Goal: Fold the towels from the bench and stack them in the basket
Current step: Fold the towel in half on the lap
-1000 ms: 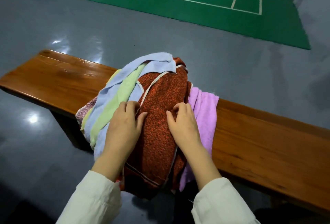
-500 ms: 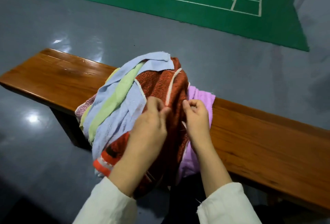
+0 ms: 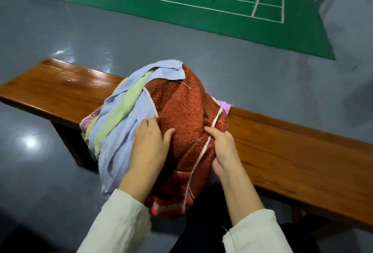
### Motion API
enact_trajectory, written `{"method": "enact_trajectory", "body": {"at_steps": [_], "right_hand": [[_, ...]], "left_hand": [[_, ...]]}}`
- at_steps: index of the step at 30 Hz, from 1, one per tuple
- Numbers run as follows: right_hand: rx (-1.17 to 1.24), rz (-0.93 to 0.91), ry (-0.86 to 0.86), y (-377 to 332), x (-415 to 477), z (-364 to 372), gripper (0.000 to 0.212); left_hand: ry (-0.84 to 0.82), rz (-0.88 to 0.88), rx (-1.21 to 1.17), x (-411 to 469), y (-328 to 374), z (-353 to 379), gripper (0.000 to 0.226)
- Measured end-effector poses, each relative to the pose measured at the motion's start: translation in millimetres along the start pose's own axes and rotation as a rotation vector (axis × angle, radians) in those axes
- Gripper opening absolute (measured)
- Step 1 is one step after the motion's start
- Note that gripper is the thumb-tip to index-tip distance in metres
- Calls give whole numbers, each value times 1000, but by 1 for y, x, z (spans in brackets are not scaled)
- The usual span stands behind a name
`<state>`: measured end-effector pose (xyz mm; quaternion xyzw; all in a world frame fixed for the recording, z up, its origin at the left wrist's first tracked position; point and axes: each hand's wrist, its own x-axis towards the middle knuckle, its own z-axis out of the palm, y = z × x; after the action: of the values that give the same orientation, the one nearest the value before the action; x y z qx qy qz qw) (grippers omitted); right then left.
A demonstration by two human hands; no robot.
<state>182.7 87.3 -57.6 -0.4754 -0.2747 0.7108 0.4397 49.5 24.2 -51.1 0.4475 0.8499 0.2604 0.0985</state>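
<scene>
– What in the pile is hard to make out?

– The red towel point(image 3: 185, 107) covers most of it. Only a corner of the purple towel point(image 3: 225, 105) shows at its right edge, and only a bit of a speckled pink towel point(image 3: 88, 119) shows under the blue towel point(image 3: 121, 131) with the green stripe. The whole heap sits on the wooden surface point(image 3: 292, 151). The red towel's lower end hangs over the near edge, and the frame cuts off the surface's right end.

– And your hands?

– My left hand point(image 3: 150, 141) lies flat where blue meets red, with the fingers point(image 3: 146, 126) nearly straight and the thumb spread onto the red cloth. My right hand point(image 3: 222, 145) is curled around the red towel's white-trimmed edge point(image 3: 217, 117). Its fingertips are buried in the fold, so I can't tell how deep they go.

– What has changed from half a second ago?

– Both hands were pinching that hem, close together and higher up. Now they are apart, my left hand has flattened, and the red towel spreads wider, hiding more of the purple.
</scene>
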Motion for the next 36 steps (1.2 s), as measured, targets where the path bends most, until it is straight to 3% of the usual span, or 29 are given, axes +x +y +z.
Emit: {"method": "enact_trajectory", "body": {"at_steps": [4,10,12,14,15,17,20,22,25,27,29,31,33,36], "right_hand": [[108,-48,59,-13,-12,-13,19],[258,-154,88,-52,-45,-56,41],[259,-166,106,-62,-60,-72,44],[256,-178,126,-66,-75,-89,43],[257,-177,133,-68,-84,-98,45],[256,-187,154,-72,-100,-117,47],[256,-242,168,-78,-120,-149,23],[270,-266,204,-81,-133,-166,10],[189,-287,282,-85,-144,-186,17],[120,-272,296,-85,-144,-194,11],[139,-239,279,-83,-139,-188,19],[258,-225,171,-80,-132,-174,22],[332,-234,71,-76,-125,-163,22],[384,-250,-25,-71,-120,-153,16]], "left_hand": [[-87,21,-45,-1,19,4,40],[-345,-88,-249,-36,77,6,71],[-486,-95,-432,-52,95,13,89],[-566,-88,-813,-71,114,18,105],[-602,-106,-996,-80,122,22,102],[-676,-54,-1172,-96,141,27,63],[-606,226,-1065,-113,166,30,25],[-495,404,-969,-114,178,30,15],[-348,471,-886,-99,192,24,21],[-246,486,-495,-86,195,20,55],[-211,456,-170,-86,191,20,63],[-344,486,-323,-105,187,19,35],[-496,527,-512,-127,179,25,25],[-393,597,-534,-134,156,37,32]]}}
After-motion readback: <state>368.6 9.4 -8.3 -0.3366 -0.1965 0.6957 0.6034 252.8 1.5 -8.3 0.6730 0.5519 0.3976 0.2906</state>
